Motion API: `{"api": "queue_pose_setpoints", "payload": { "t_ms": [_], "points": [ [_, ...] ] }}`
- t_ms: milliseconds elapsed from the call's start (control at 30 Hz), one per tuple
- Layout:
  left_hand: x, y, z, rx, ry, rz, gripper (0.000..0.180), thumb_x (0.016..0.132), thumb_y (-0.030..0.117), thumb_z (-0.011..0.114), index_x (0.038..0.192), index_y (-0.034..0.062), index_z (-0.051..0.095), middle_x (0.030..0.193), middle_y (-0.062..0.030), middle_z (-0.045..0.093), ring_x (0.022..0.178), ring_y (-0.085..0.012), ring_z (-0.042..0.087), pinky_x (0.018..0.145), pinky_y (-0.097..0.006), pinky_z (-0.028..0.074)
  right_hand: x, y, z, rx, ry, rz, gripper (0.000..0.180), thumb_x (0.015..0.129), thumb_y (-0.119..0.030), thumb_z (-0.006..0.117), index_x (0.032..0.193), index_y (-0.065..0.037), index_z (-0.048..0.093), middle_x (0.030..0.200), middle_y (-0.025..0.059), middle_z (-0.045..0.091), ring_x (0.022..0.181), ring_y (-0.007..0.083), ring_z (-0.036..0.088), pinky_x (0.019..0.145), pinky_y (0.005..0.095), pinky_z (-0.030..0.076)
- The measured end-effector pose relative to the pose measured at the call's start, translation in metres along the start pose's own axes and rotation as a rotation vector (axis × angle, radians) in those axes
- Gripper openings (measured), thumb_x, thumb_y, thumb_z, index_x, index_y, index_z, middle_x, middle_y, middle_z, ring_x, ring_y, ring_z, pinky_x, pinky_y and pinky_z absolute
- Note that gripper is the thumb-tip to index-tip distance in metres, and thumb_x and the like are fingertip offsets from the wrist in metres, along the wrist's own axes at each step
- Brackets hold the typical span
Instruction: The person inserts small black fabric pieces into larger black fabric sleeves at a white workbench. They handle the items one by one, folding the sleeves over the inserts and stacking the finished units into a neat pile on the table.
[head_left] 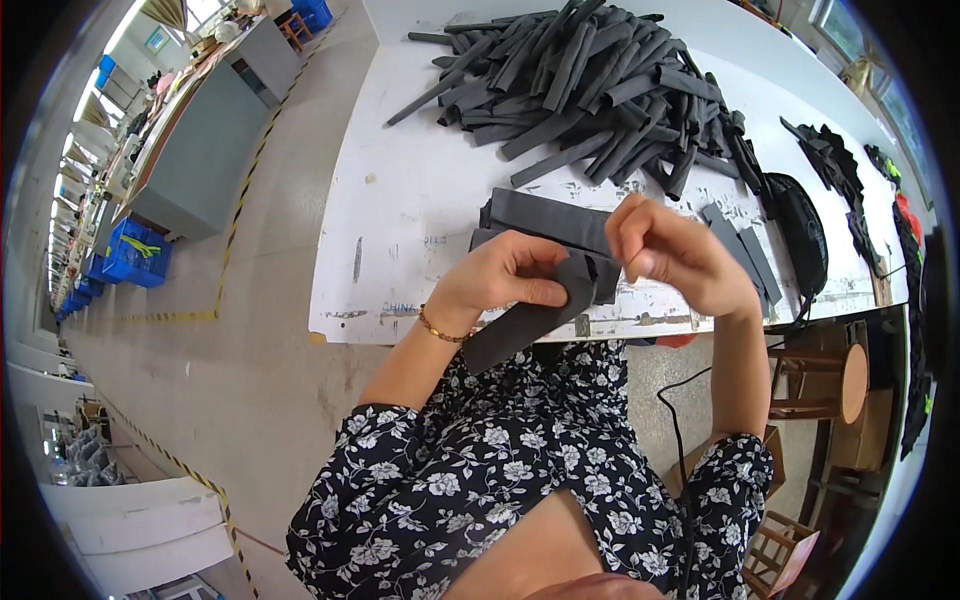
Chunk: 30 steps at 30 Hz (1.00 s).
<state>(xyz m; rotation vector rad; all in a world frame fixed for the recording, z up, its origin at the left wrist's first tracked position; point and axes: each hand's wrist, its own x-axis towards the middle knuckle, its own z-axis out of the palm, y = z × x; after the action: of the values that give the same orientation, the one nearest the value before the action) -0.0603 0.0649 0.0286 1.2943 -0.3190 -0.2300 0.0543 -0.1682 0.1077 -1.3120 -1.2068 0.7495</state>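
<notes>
A dark grey fabric strip (512, 335) is pinched between the thumb and fingers of my left hand (505, 272), its lower end hanging over the table's near edge. To its right, my right hand (680, 258) is raised with thumb and fingertips pressed together; anything between them is too small to make out. Just behind both hands lie flat dark grey strips (548, 212) stacked on the white table (375, 240). My left hand partly covers this stack. Farther back rises a large heap of rolled or folded dark grey fabric pieces (560, 85).
Right of my hands lie flat grey pieces (755, 265) and a black mesh-like pouch (798, 235). Black fabric pieces (835, 165) sit along the table's right side. A wooden stool (850, 382) and a dangling black cable (678, 430) are below. Blue crates (138, 255) stand far left.
</notes>
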Motion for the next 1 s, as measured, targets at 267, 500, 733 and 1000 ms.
{"api": "queue_pose_setpoints", "payload": {
  "t_ms": [267,500,733,1000],
  "points": [
    [0.001,0.000,0.002,-0.062,0.044,-0.031,0.026,0.079,0.010,0.081,0.098,-0.0011,0.069,0.087,-0.0004,0.069,0.076,-0.0077,0.063,0.070,-0.021,0.049,0.011,0.002,0.012,-0.370,-0.091,-0.034,0.023,0.084,-0.010,0.075,0.103,-0.003,0.065,0.097,0.0055,0.060,0.085,0.0183,0.058,0.068,0.0307,0.048],
    [-0.010,-0.003,-0.010,-0.106,0.095,-0.081,0.021,0.081,0.002,0.076,0.100,-0.0020,0.069,0.089,0.0008,0.069,0.082,-0.0068,0.062,0.078,-0.022,0.049,0.001,-0.004,-0.015,-0.395,-0.024,-0.063,0.012,0.084,-0.010,0.073,0.087,-0.001,0.064,0.086,0.0046,0.059,0.080,0.0172,0.056,0.072,0.0306,0.045],
    [-0.007,-0.005,-0.009,-0.096,0.025,-0.068,0.024,0.081,0.002,0.076,0.104,-0.0027,0.069,0.094,-0.0013,0.070,0.083,-0.0071,0.063,0.079,-0.023,0.050,0.019,0.017,0.009,-0.403,-0.118,-0.066,0.019,0.086,-0.014,0.074,0.094,-0.001,0.063,0.087,0.0049,0.060,0.077,0.0170,0.058,0.067,0.0296,0.046],
    [-0.008,-0.012,-0.011,-0.129,0.138,-0.011,0.025,0.084,0.004,0.073,0.105,-0.0064,0.066,0.090,-0.0081,0.071,0.076,-0.0149,0.068,0.071,-0.028,0.056,0.004,0.009,-0.013,-0.118,0.119,0.097,0.033,0.092,-0.026,0.070,0.104,0.002,0.058,0.090,0.0053,0.061,0.078,0.0113,0.058,0.067,0.0251,0.049]
  ]
}}
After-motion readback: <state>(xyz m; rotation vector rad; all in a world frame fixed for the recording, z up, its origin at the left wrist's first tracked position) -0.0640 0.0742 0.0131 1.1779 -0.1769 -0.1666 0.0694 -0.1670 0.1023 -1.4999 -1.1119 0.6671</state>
